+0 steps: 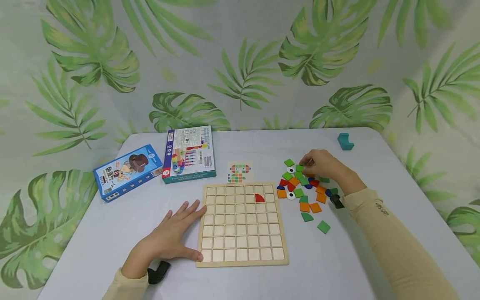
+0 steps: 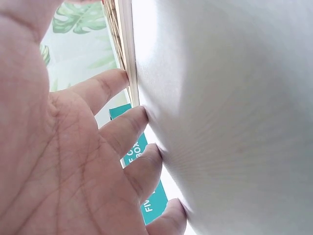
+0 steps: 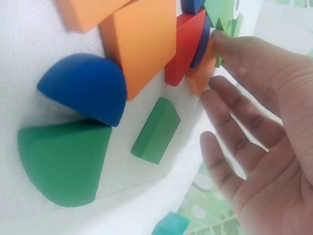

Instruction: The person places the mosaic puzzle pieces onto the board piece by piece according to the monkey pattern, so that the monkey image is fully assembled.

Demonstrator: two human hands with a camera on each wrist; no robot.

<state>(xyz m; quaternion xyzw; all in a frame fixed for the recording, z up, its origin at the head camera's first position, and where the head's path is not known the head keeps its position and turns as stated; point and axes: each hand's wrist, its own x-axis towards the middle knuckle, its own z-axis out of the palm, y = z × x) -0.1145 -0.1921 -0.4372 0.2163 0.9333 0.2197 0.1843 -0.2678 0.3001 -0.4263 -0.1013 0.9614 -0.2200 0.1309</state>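
Observation:
My left hand [image 1: 170, 235] lies with fingers spread at the left side of the wooden grid board [image 1: 243, 263], its thumb on the lower left corner. In the left wrist view, the fingertips of the left hand [image 2: 98, 142] rest along the board's edge and the white surface. A red quarter-circle [image 1: 259, 198] sits in an upper right cell. My right hand [image 1: 326, 166] reaches into the coloured pieces, fingertips beside a green square [image 1: 299, 168]. In the right wrist view, the right hand [image 3: 259, 112] has bent fingers near an orange piece [image 3: 200, 76]; whether it pinches anything is unclear.
A pattern card [image 1: 240, 172] lies above the board. Behind on the left are a blue box [image 1: 127, 171] and a teal-edged box [image 1: 190, 154]. A teal block [image 1: 345, 141] stands at the back right. Separate from the cluster, a green square [image 1: 323, 227] lies nearer the front.

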